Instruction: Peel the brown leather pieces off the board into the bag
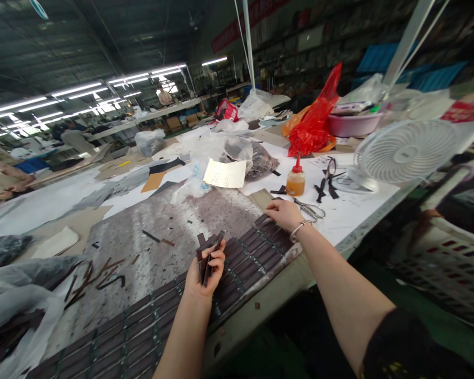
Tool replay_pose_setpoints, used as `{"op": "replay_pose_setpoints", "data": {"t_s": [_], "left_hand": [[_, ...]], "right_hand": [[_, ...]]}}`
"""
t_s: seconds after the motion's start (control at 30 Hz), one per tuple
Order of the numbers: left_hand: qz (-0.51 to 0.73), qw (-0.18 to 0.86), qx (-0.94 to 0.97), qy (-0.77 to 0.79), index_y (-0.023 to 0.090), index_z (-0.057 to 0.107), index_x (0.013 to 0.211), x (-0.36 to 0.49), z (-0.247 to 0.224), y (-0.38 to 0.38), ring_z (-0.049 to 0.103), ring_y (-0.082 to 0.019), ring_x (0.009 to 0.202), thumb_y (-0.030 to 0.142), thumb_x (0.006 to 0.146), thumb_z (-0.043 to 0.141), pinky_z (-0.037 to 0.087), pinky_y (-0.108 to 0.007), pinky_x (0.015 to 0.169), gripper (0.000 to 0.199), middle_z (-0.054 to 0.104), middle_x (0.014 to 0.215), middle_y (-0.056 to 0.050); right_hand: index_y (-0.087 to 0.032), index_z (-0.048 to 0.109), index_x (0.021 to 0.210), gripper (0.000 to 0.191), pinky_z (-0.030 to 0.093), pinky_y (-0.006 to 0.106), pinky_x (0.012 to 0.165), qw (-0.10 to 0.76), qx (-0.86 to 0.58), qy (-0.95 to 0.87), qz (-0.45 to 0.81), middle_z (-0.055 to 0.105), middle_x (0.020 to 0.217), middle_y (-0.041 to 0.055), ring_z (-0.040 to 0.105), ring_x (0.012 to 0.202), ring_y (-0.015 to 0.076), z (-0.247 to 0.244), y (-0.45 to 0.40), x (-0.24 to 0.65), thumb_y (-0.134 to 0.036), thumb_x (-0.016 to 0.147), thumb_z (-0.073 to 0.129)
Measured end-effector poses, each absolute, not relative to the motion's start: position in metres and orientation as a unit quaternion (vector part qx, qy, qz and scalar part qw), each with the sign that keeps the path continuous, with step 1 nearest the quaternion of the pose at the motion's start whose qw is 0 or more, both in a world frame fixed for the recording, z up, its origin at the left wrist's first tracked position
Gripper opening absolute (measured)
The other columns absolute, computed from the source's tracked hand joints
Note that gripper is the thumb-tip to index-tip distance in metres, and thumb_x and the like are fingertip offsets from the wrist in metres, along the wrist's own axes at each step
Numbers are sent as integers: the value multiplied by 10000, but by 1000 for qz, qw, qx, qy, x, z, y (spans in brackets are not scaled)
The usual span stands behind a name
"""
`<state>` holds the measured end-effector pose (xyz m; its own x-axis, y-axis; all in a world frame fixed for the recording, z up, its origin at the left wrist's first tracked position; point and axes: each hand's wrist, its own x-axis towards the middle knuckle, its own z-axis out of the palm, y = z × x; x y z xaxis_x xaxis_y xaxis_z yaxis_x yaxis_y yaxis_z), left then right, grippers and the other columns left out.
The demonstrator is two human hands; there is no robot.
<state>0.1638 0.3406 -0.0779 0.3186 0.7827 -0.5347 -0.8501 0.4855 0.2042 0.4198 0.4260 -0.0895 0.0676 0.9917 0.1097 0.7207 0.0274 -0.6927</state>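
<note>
My left hand [211, 266] is closed around a small bunch of dark brown strips [204, 258], which stick out above the fingers. Fingertips pressed down, my right hand [285, 215] is at the far right end of the rows of dark strips [237, 266] laid side by side along the table's front edge. A short dark strip [262, 219] shows at those fingertips. Pale greenish marks cross the rows in lines. Just beyond the right wrist lie metal scissors [314, 209]. A glue bottle [296, 179] with amber liquid and a red cap stands behind them.
A white fan [408, 152] stands at the right, near a red plastic bag [315, 118] and a pink basin [355, 123]. A notepad [225, 173] rests on clear bags. Loose brown strips [90, 279] lie at left. A white basket [450, 252] is beside the table. Other people are in the background.
</note>
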Motion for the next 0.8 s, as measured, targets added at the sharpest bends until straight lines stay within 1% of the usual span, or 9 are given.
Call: {"op": "replay_pose_setpoints", "data": {"t_s": [0.1,0.27,0.4,0.53,0.67,0.73,0.8], "left_hand": [[500,809,-42,307,113,519,1004,169,-77,336,466,-45,517,77,844,327,381,-105,349,252,576,891,-123],[489,814,-49,309,99,491,1073,172,-74,328,463,-41,498,91,851,317,379,-105,344,282,572,831,-110],[488,817,-69,298,107,458,1114,169,-70,322,469,-41,505,110,861,311,383,-102,347,293,571,852,-111],[494,810,-115,295,89,421,1148,162,-65,312,465,-45,494,130,866,304,371,-97,332,309,558,833,-116],[501,798,-140,305,80,377,1189,149,-63,296,468,-56,479,149,866,309,377,-102,332,337,513,711,-62],[503,795,-157,299,88,361,1210,141,-65,288,466,-60,470,155,870,301,389,-109,338,352,463,649,-25],[510,791,-172,293,87,349,1225,132,-67,280,464,-62,469,163,873,300,397,-113,342,364,428,630,-8]], "right_hand": [[-195,674,753,107,405,207,586,288,-656,-660,229,653,677,-9,590,652,128,-93,427,419,-263,732,594],[-196,681,787,120,407,206,597,264,-658,-665,233,659,712,0,588,678,131,-97,430,417,-263,741,593],[-198,681,778,107,407,209,610,260,-661,-668,222,661,741,0,585,694,133,-100,432,417,-260,739,603],[-207,677,776,98,401,213,615,256,-659,-678,204,657,757,-4,579,705,130,-106,433,416,-267,742,607],[-216,673,797,133,400,226,636,230,-660,-698,157,641,760,7,569,720,140,-111,432,416,-321,745,610],[-217,670,855,184,408,233,658,215,-661,-707,129,627,817,27,563,753,152,-111,430,414,-347,732,627],[-225,663,915,230,415,244,679,205,-665,-711,96,605,916,51,556,788,163,-109,428,411,-358,730,631]]}}
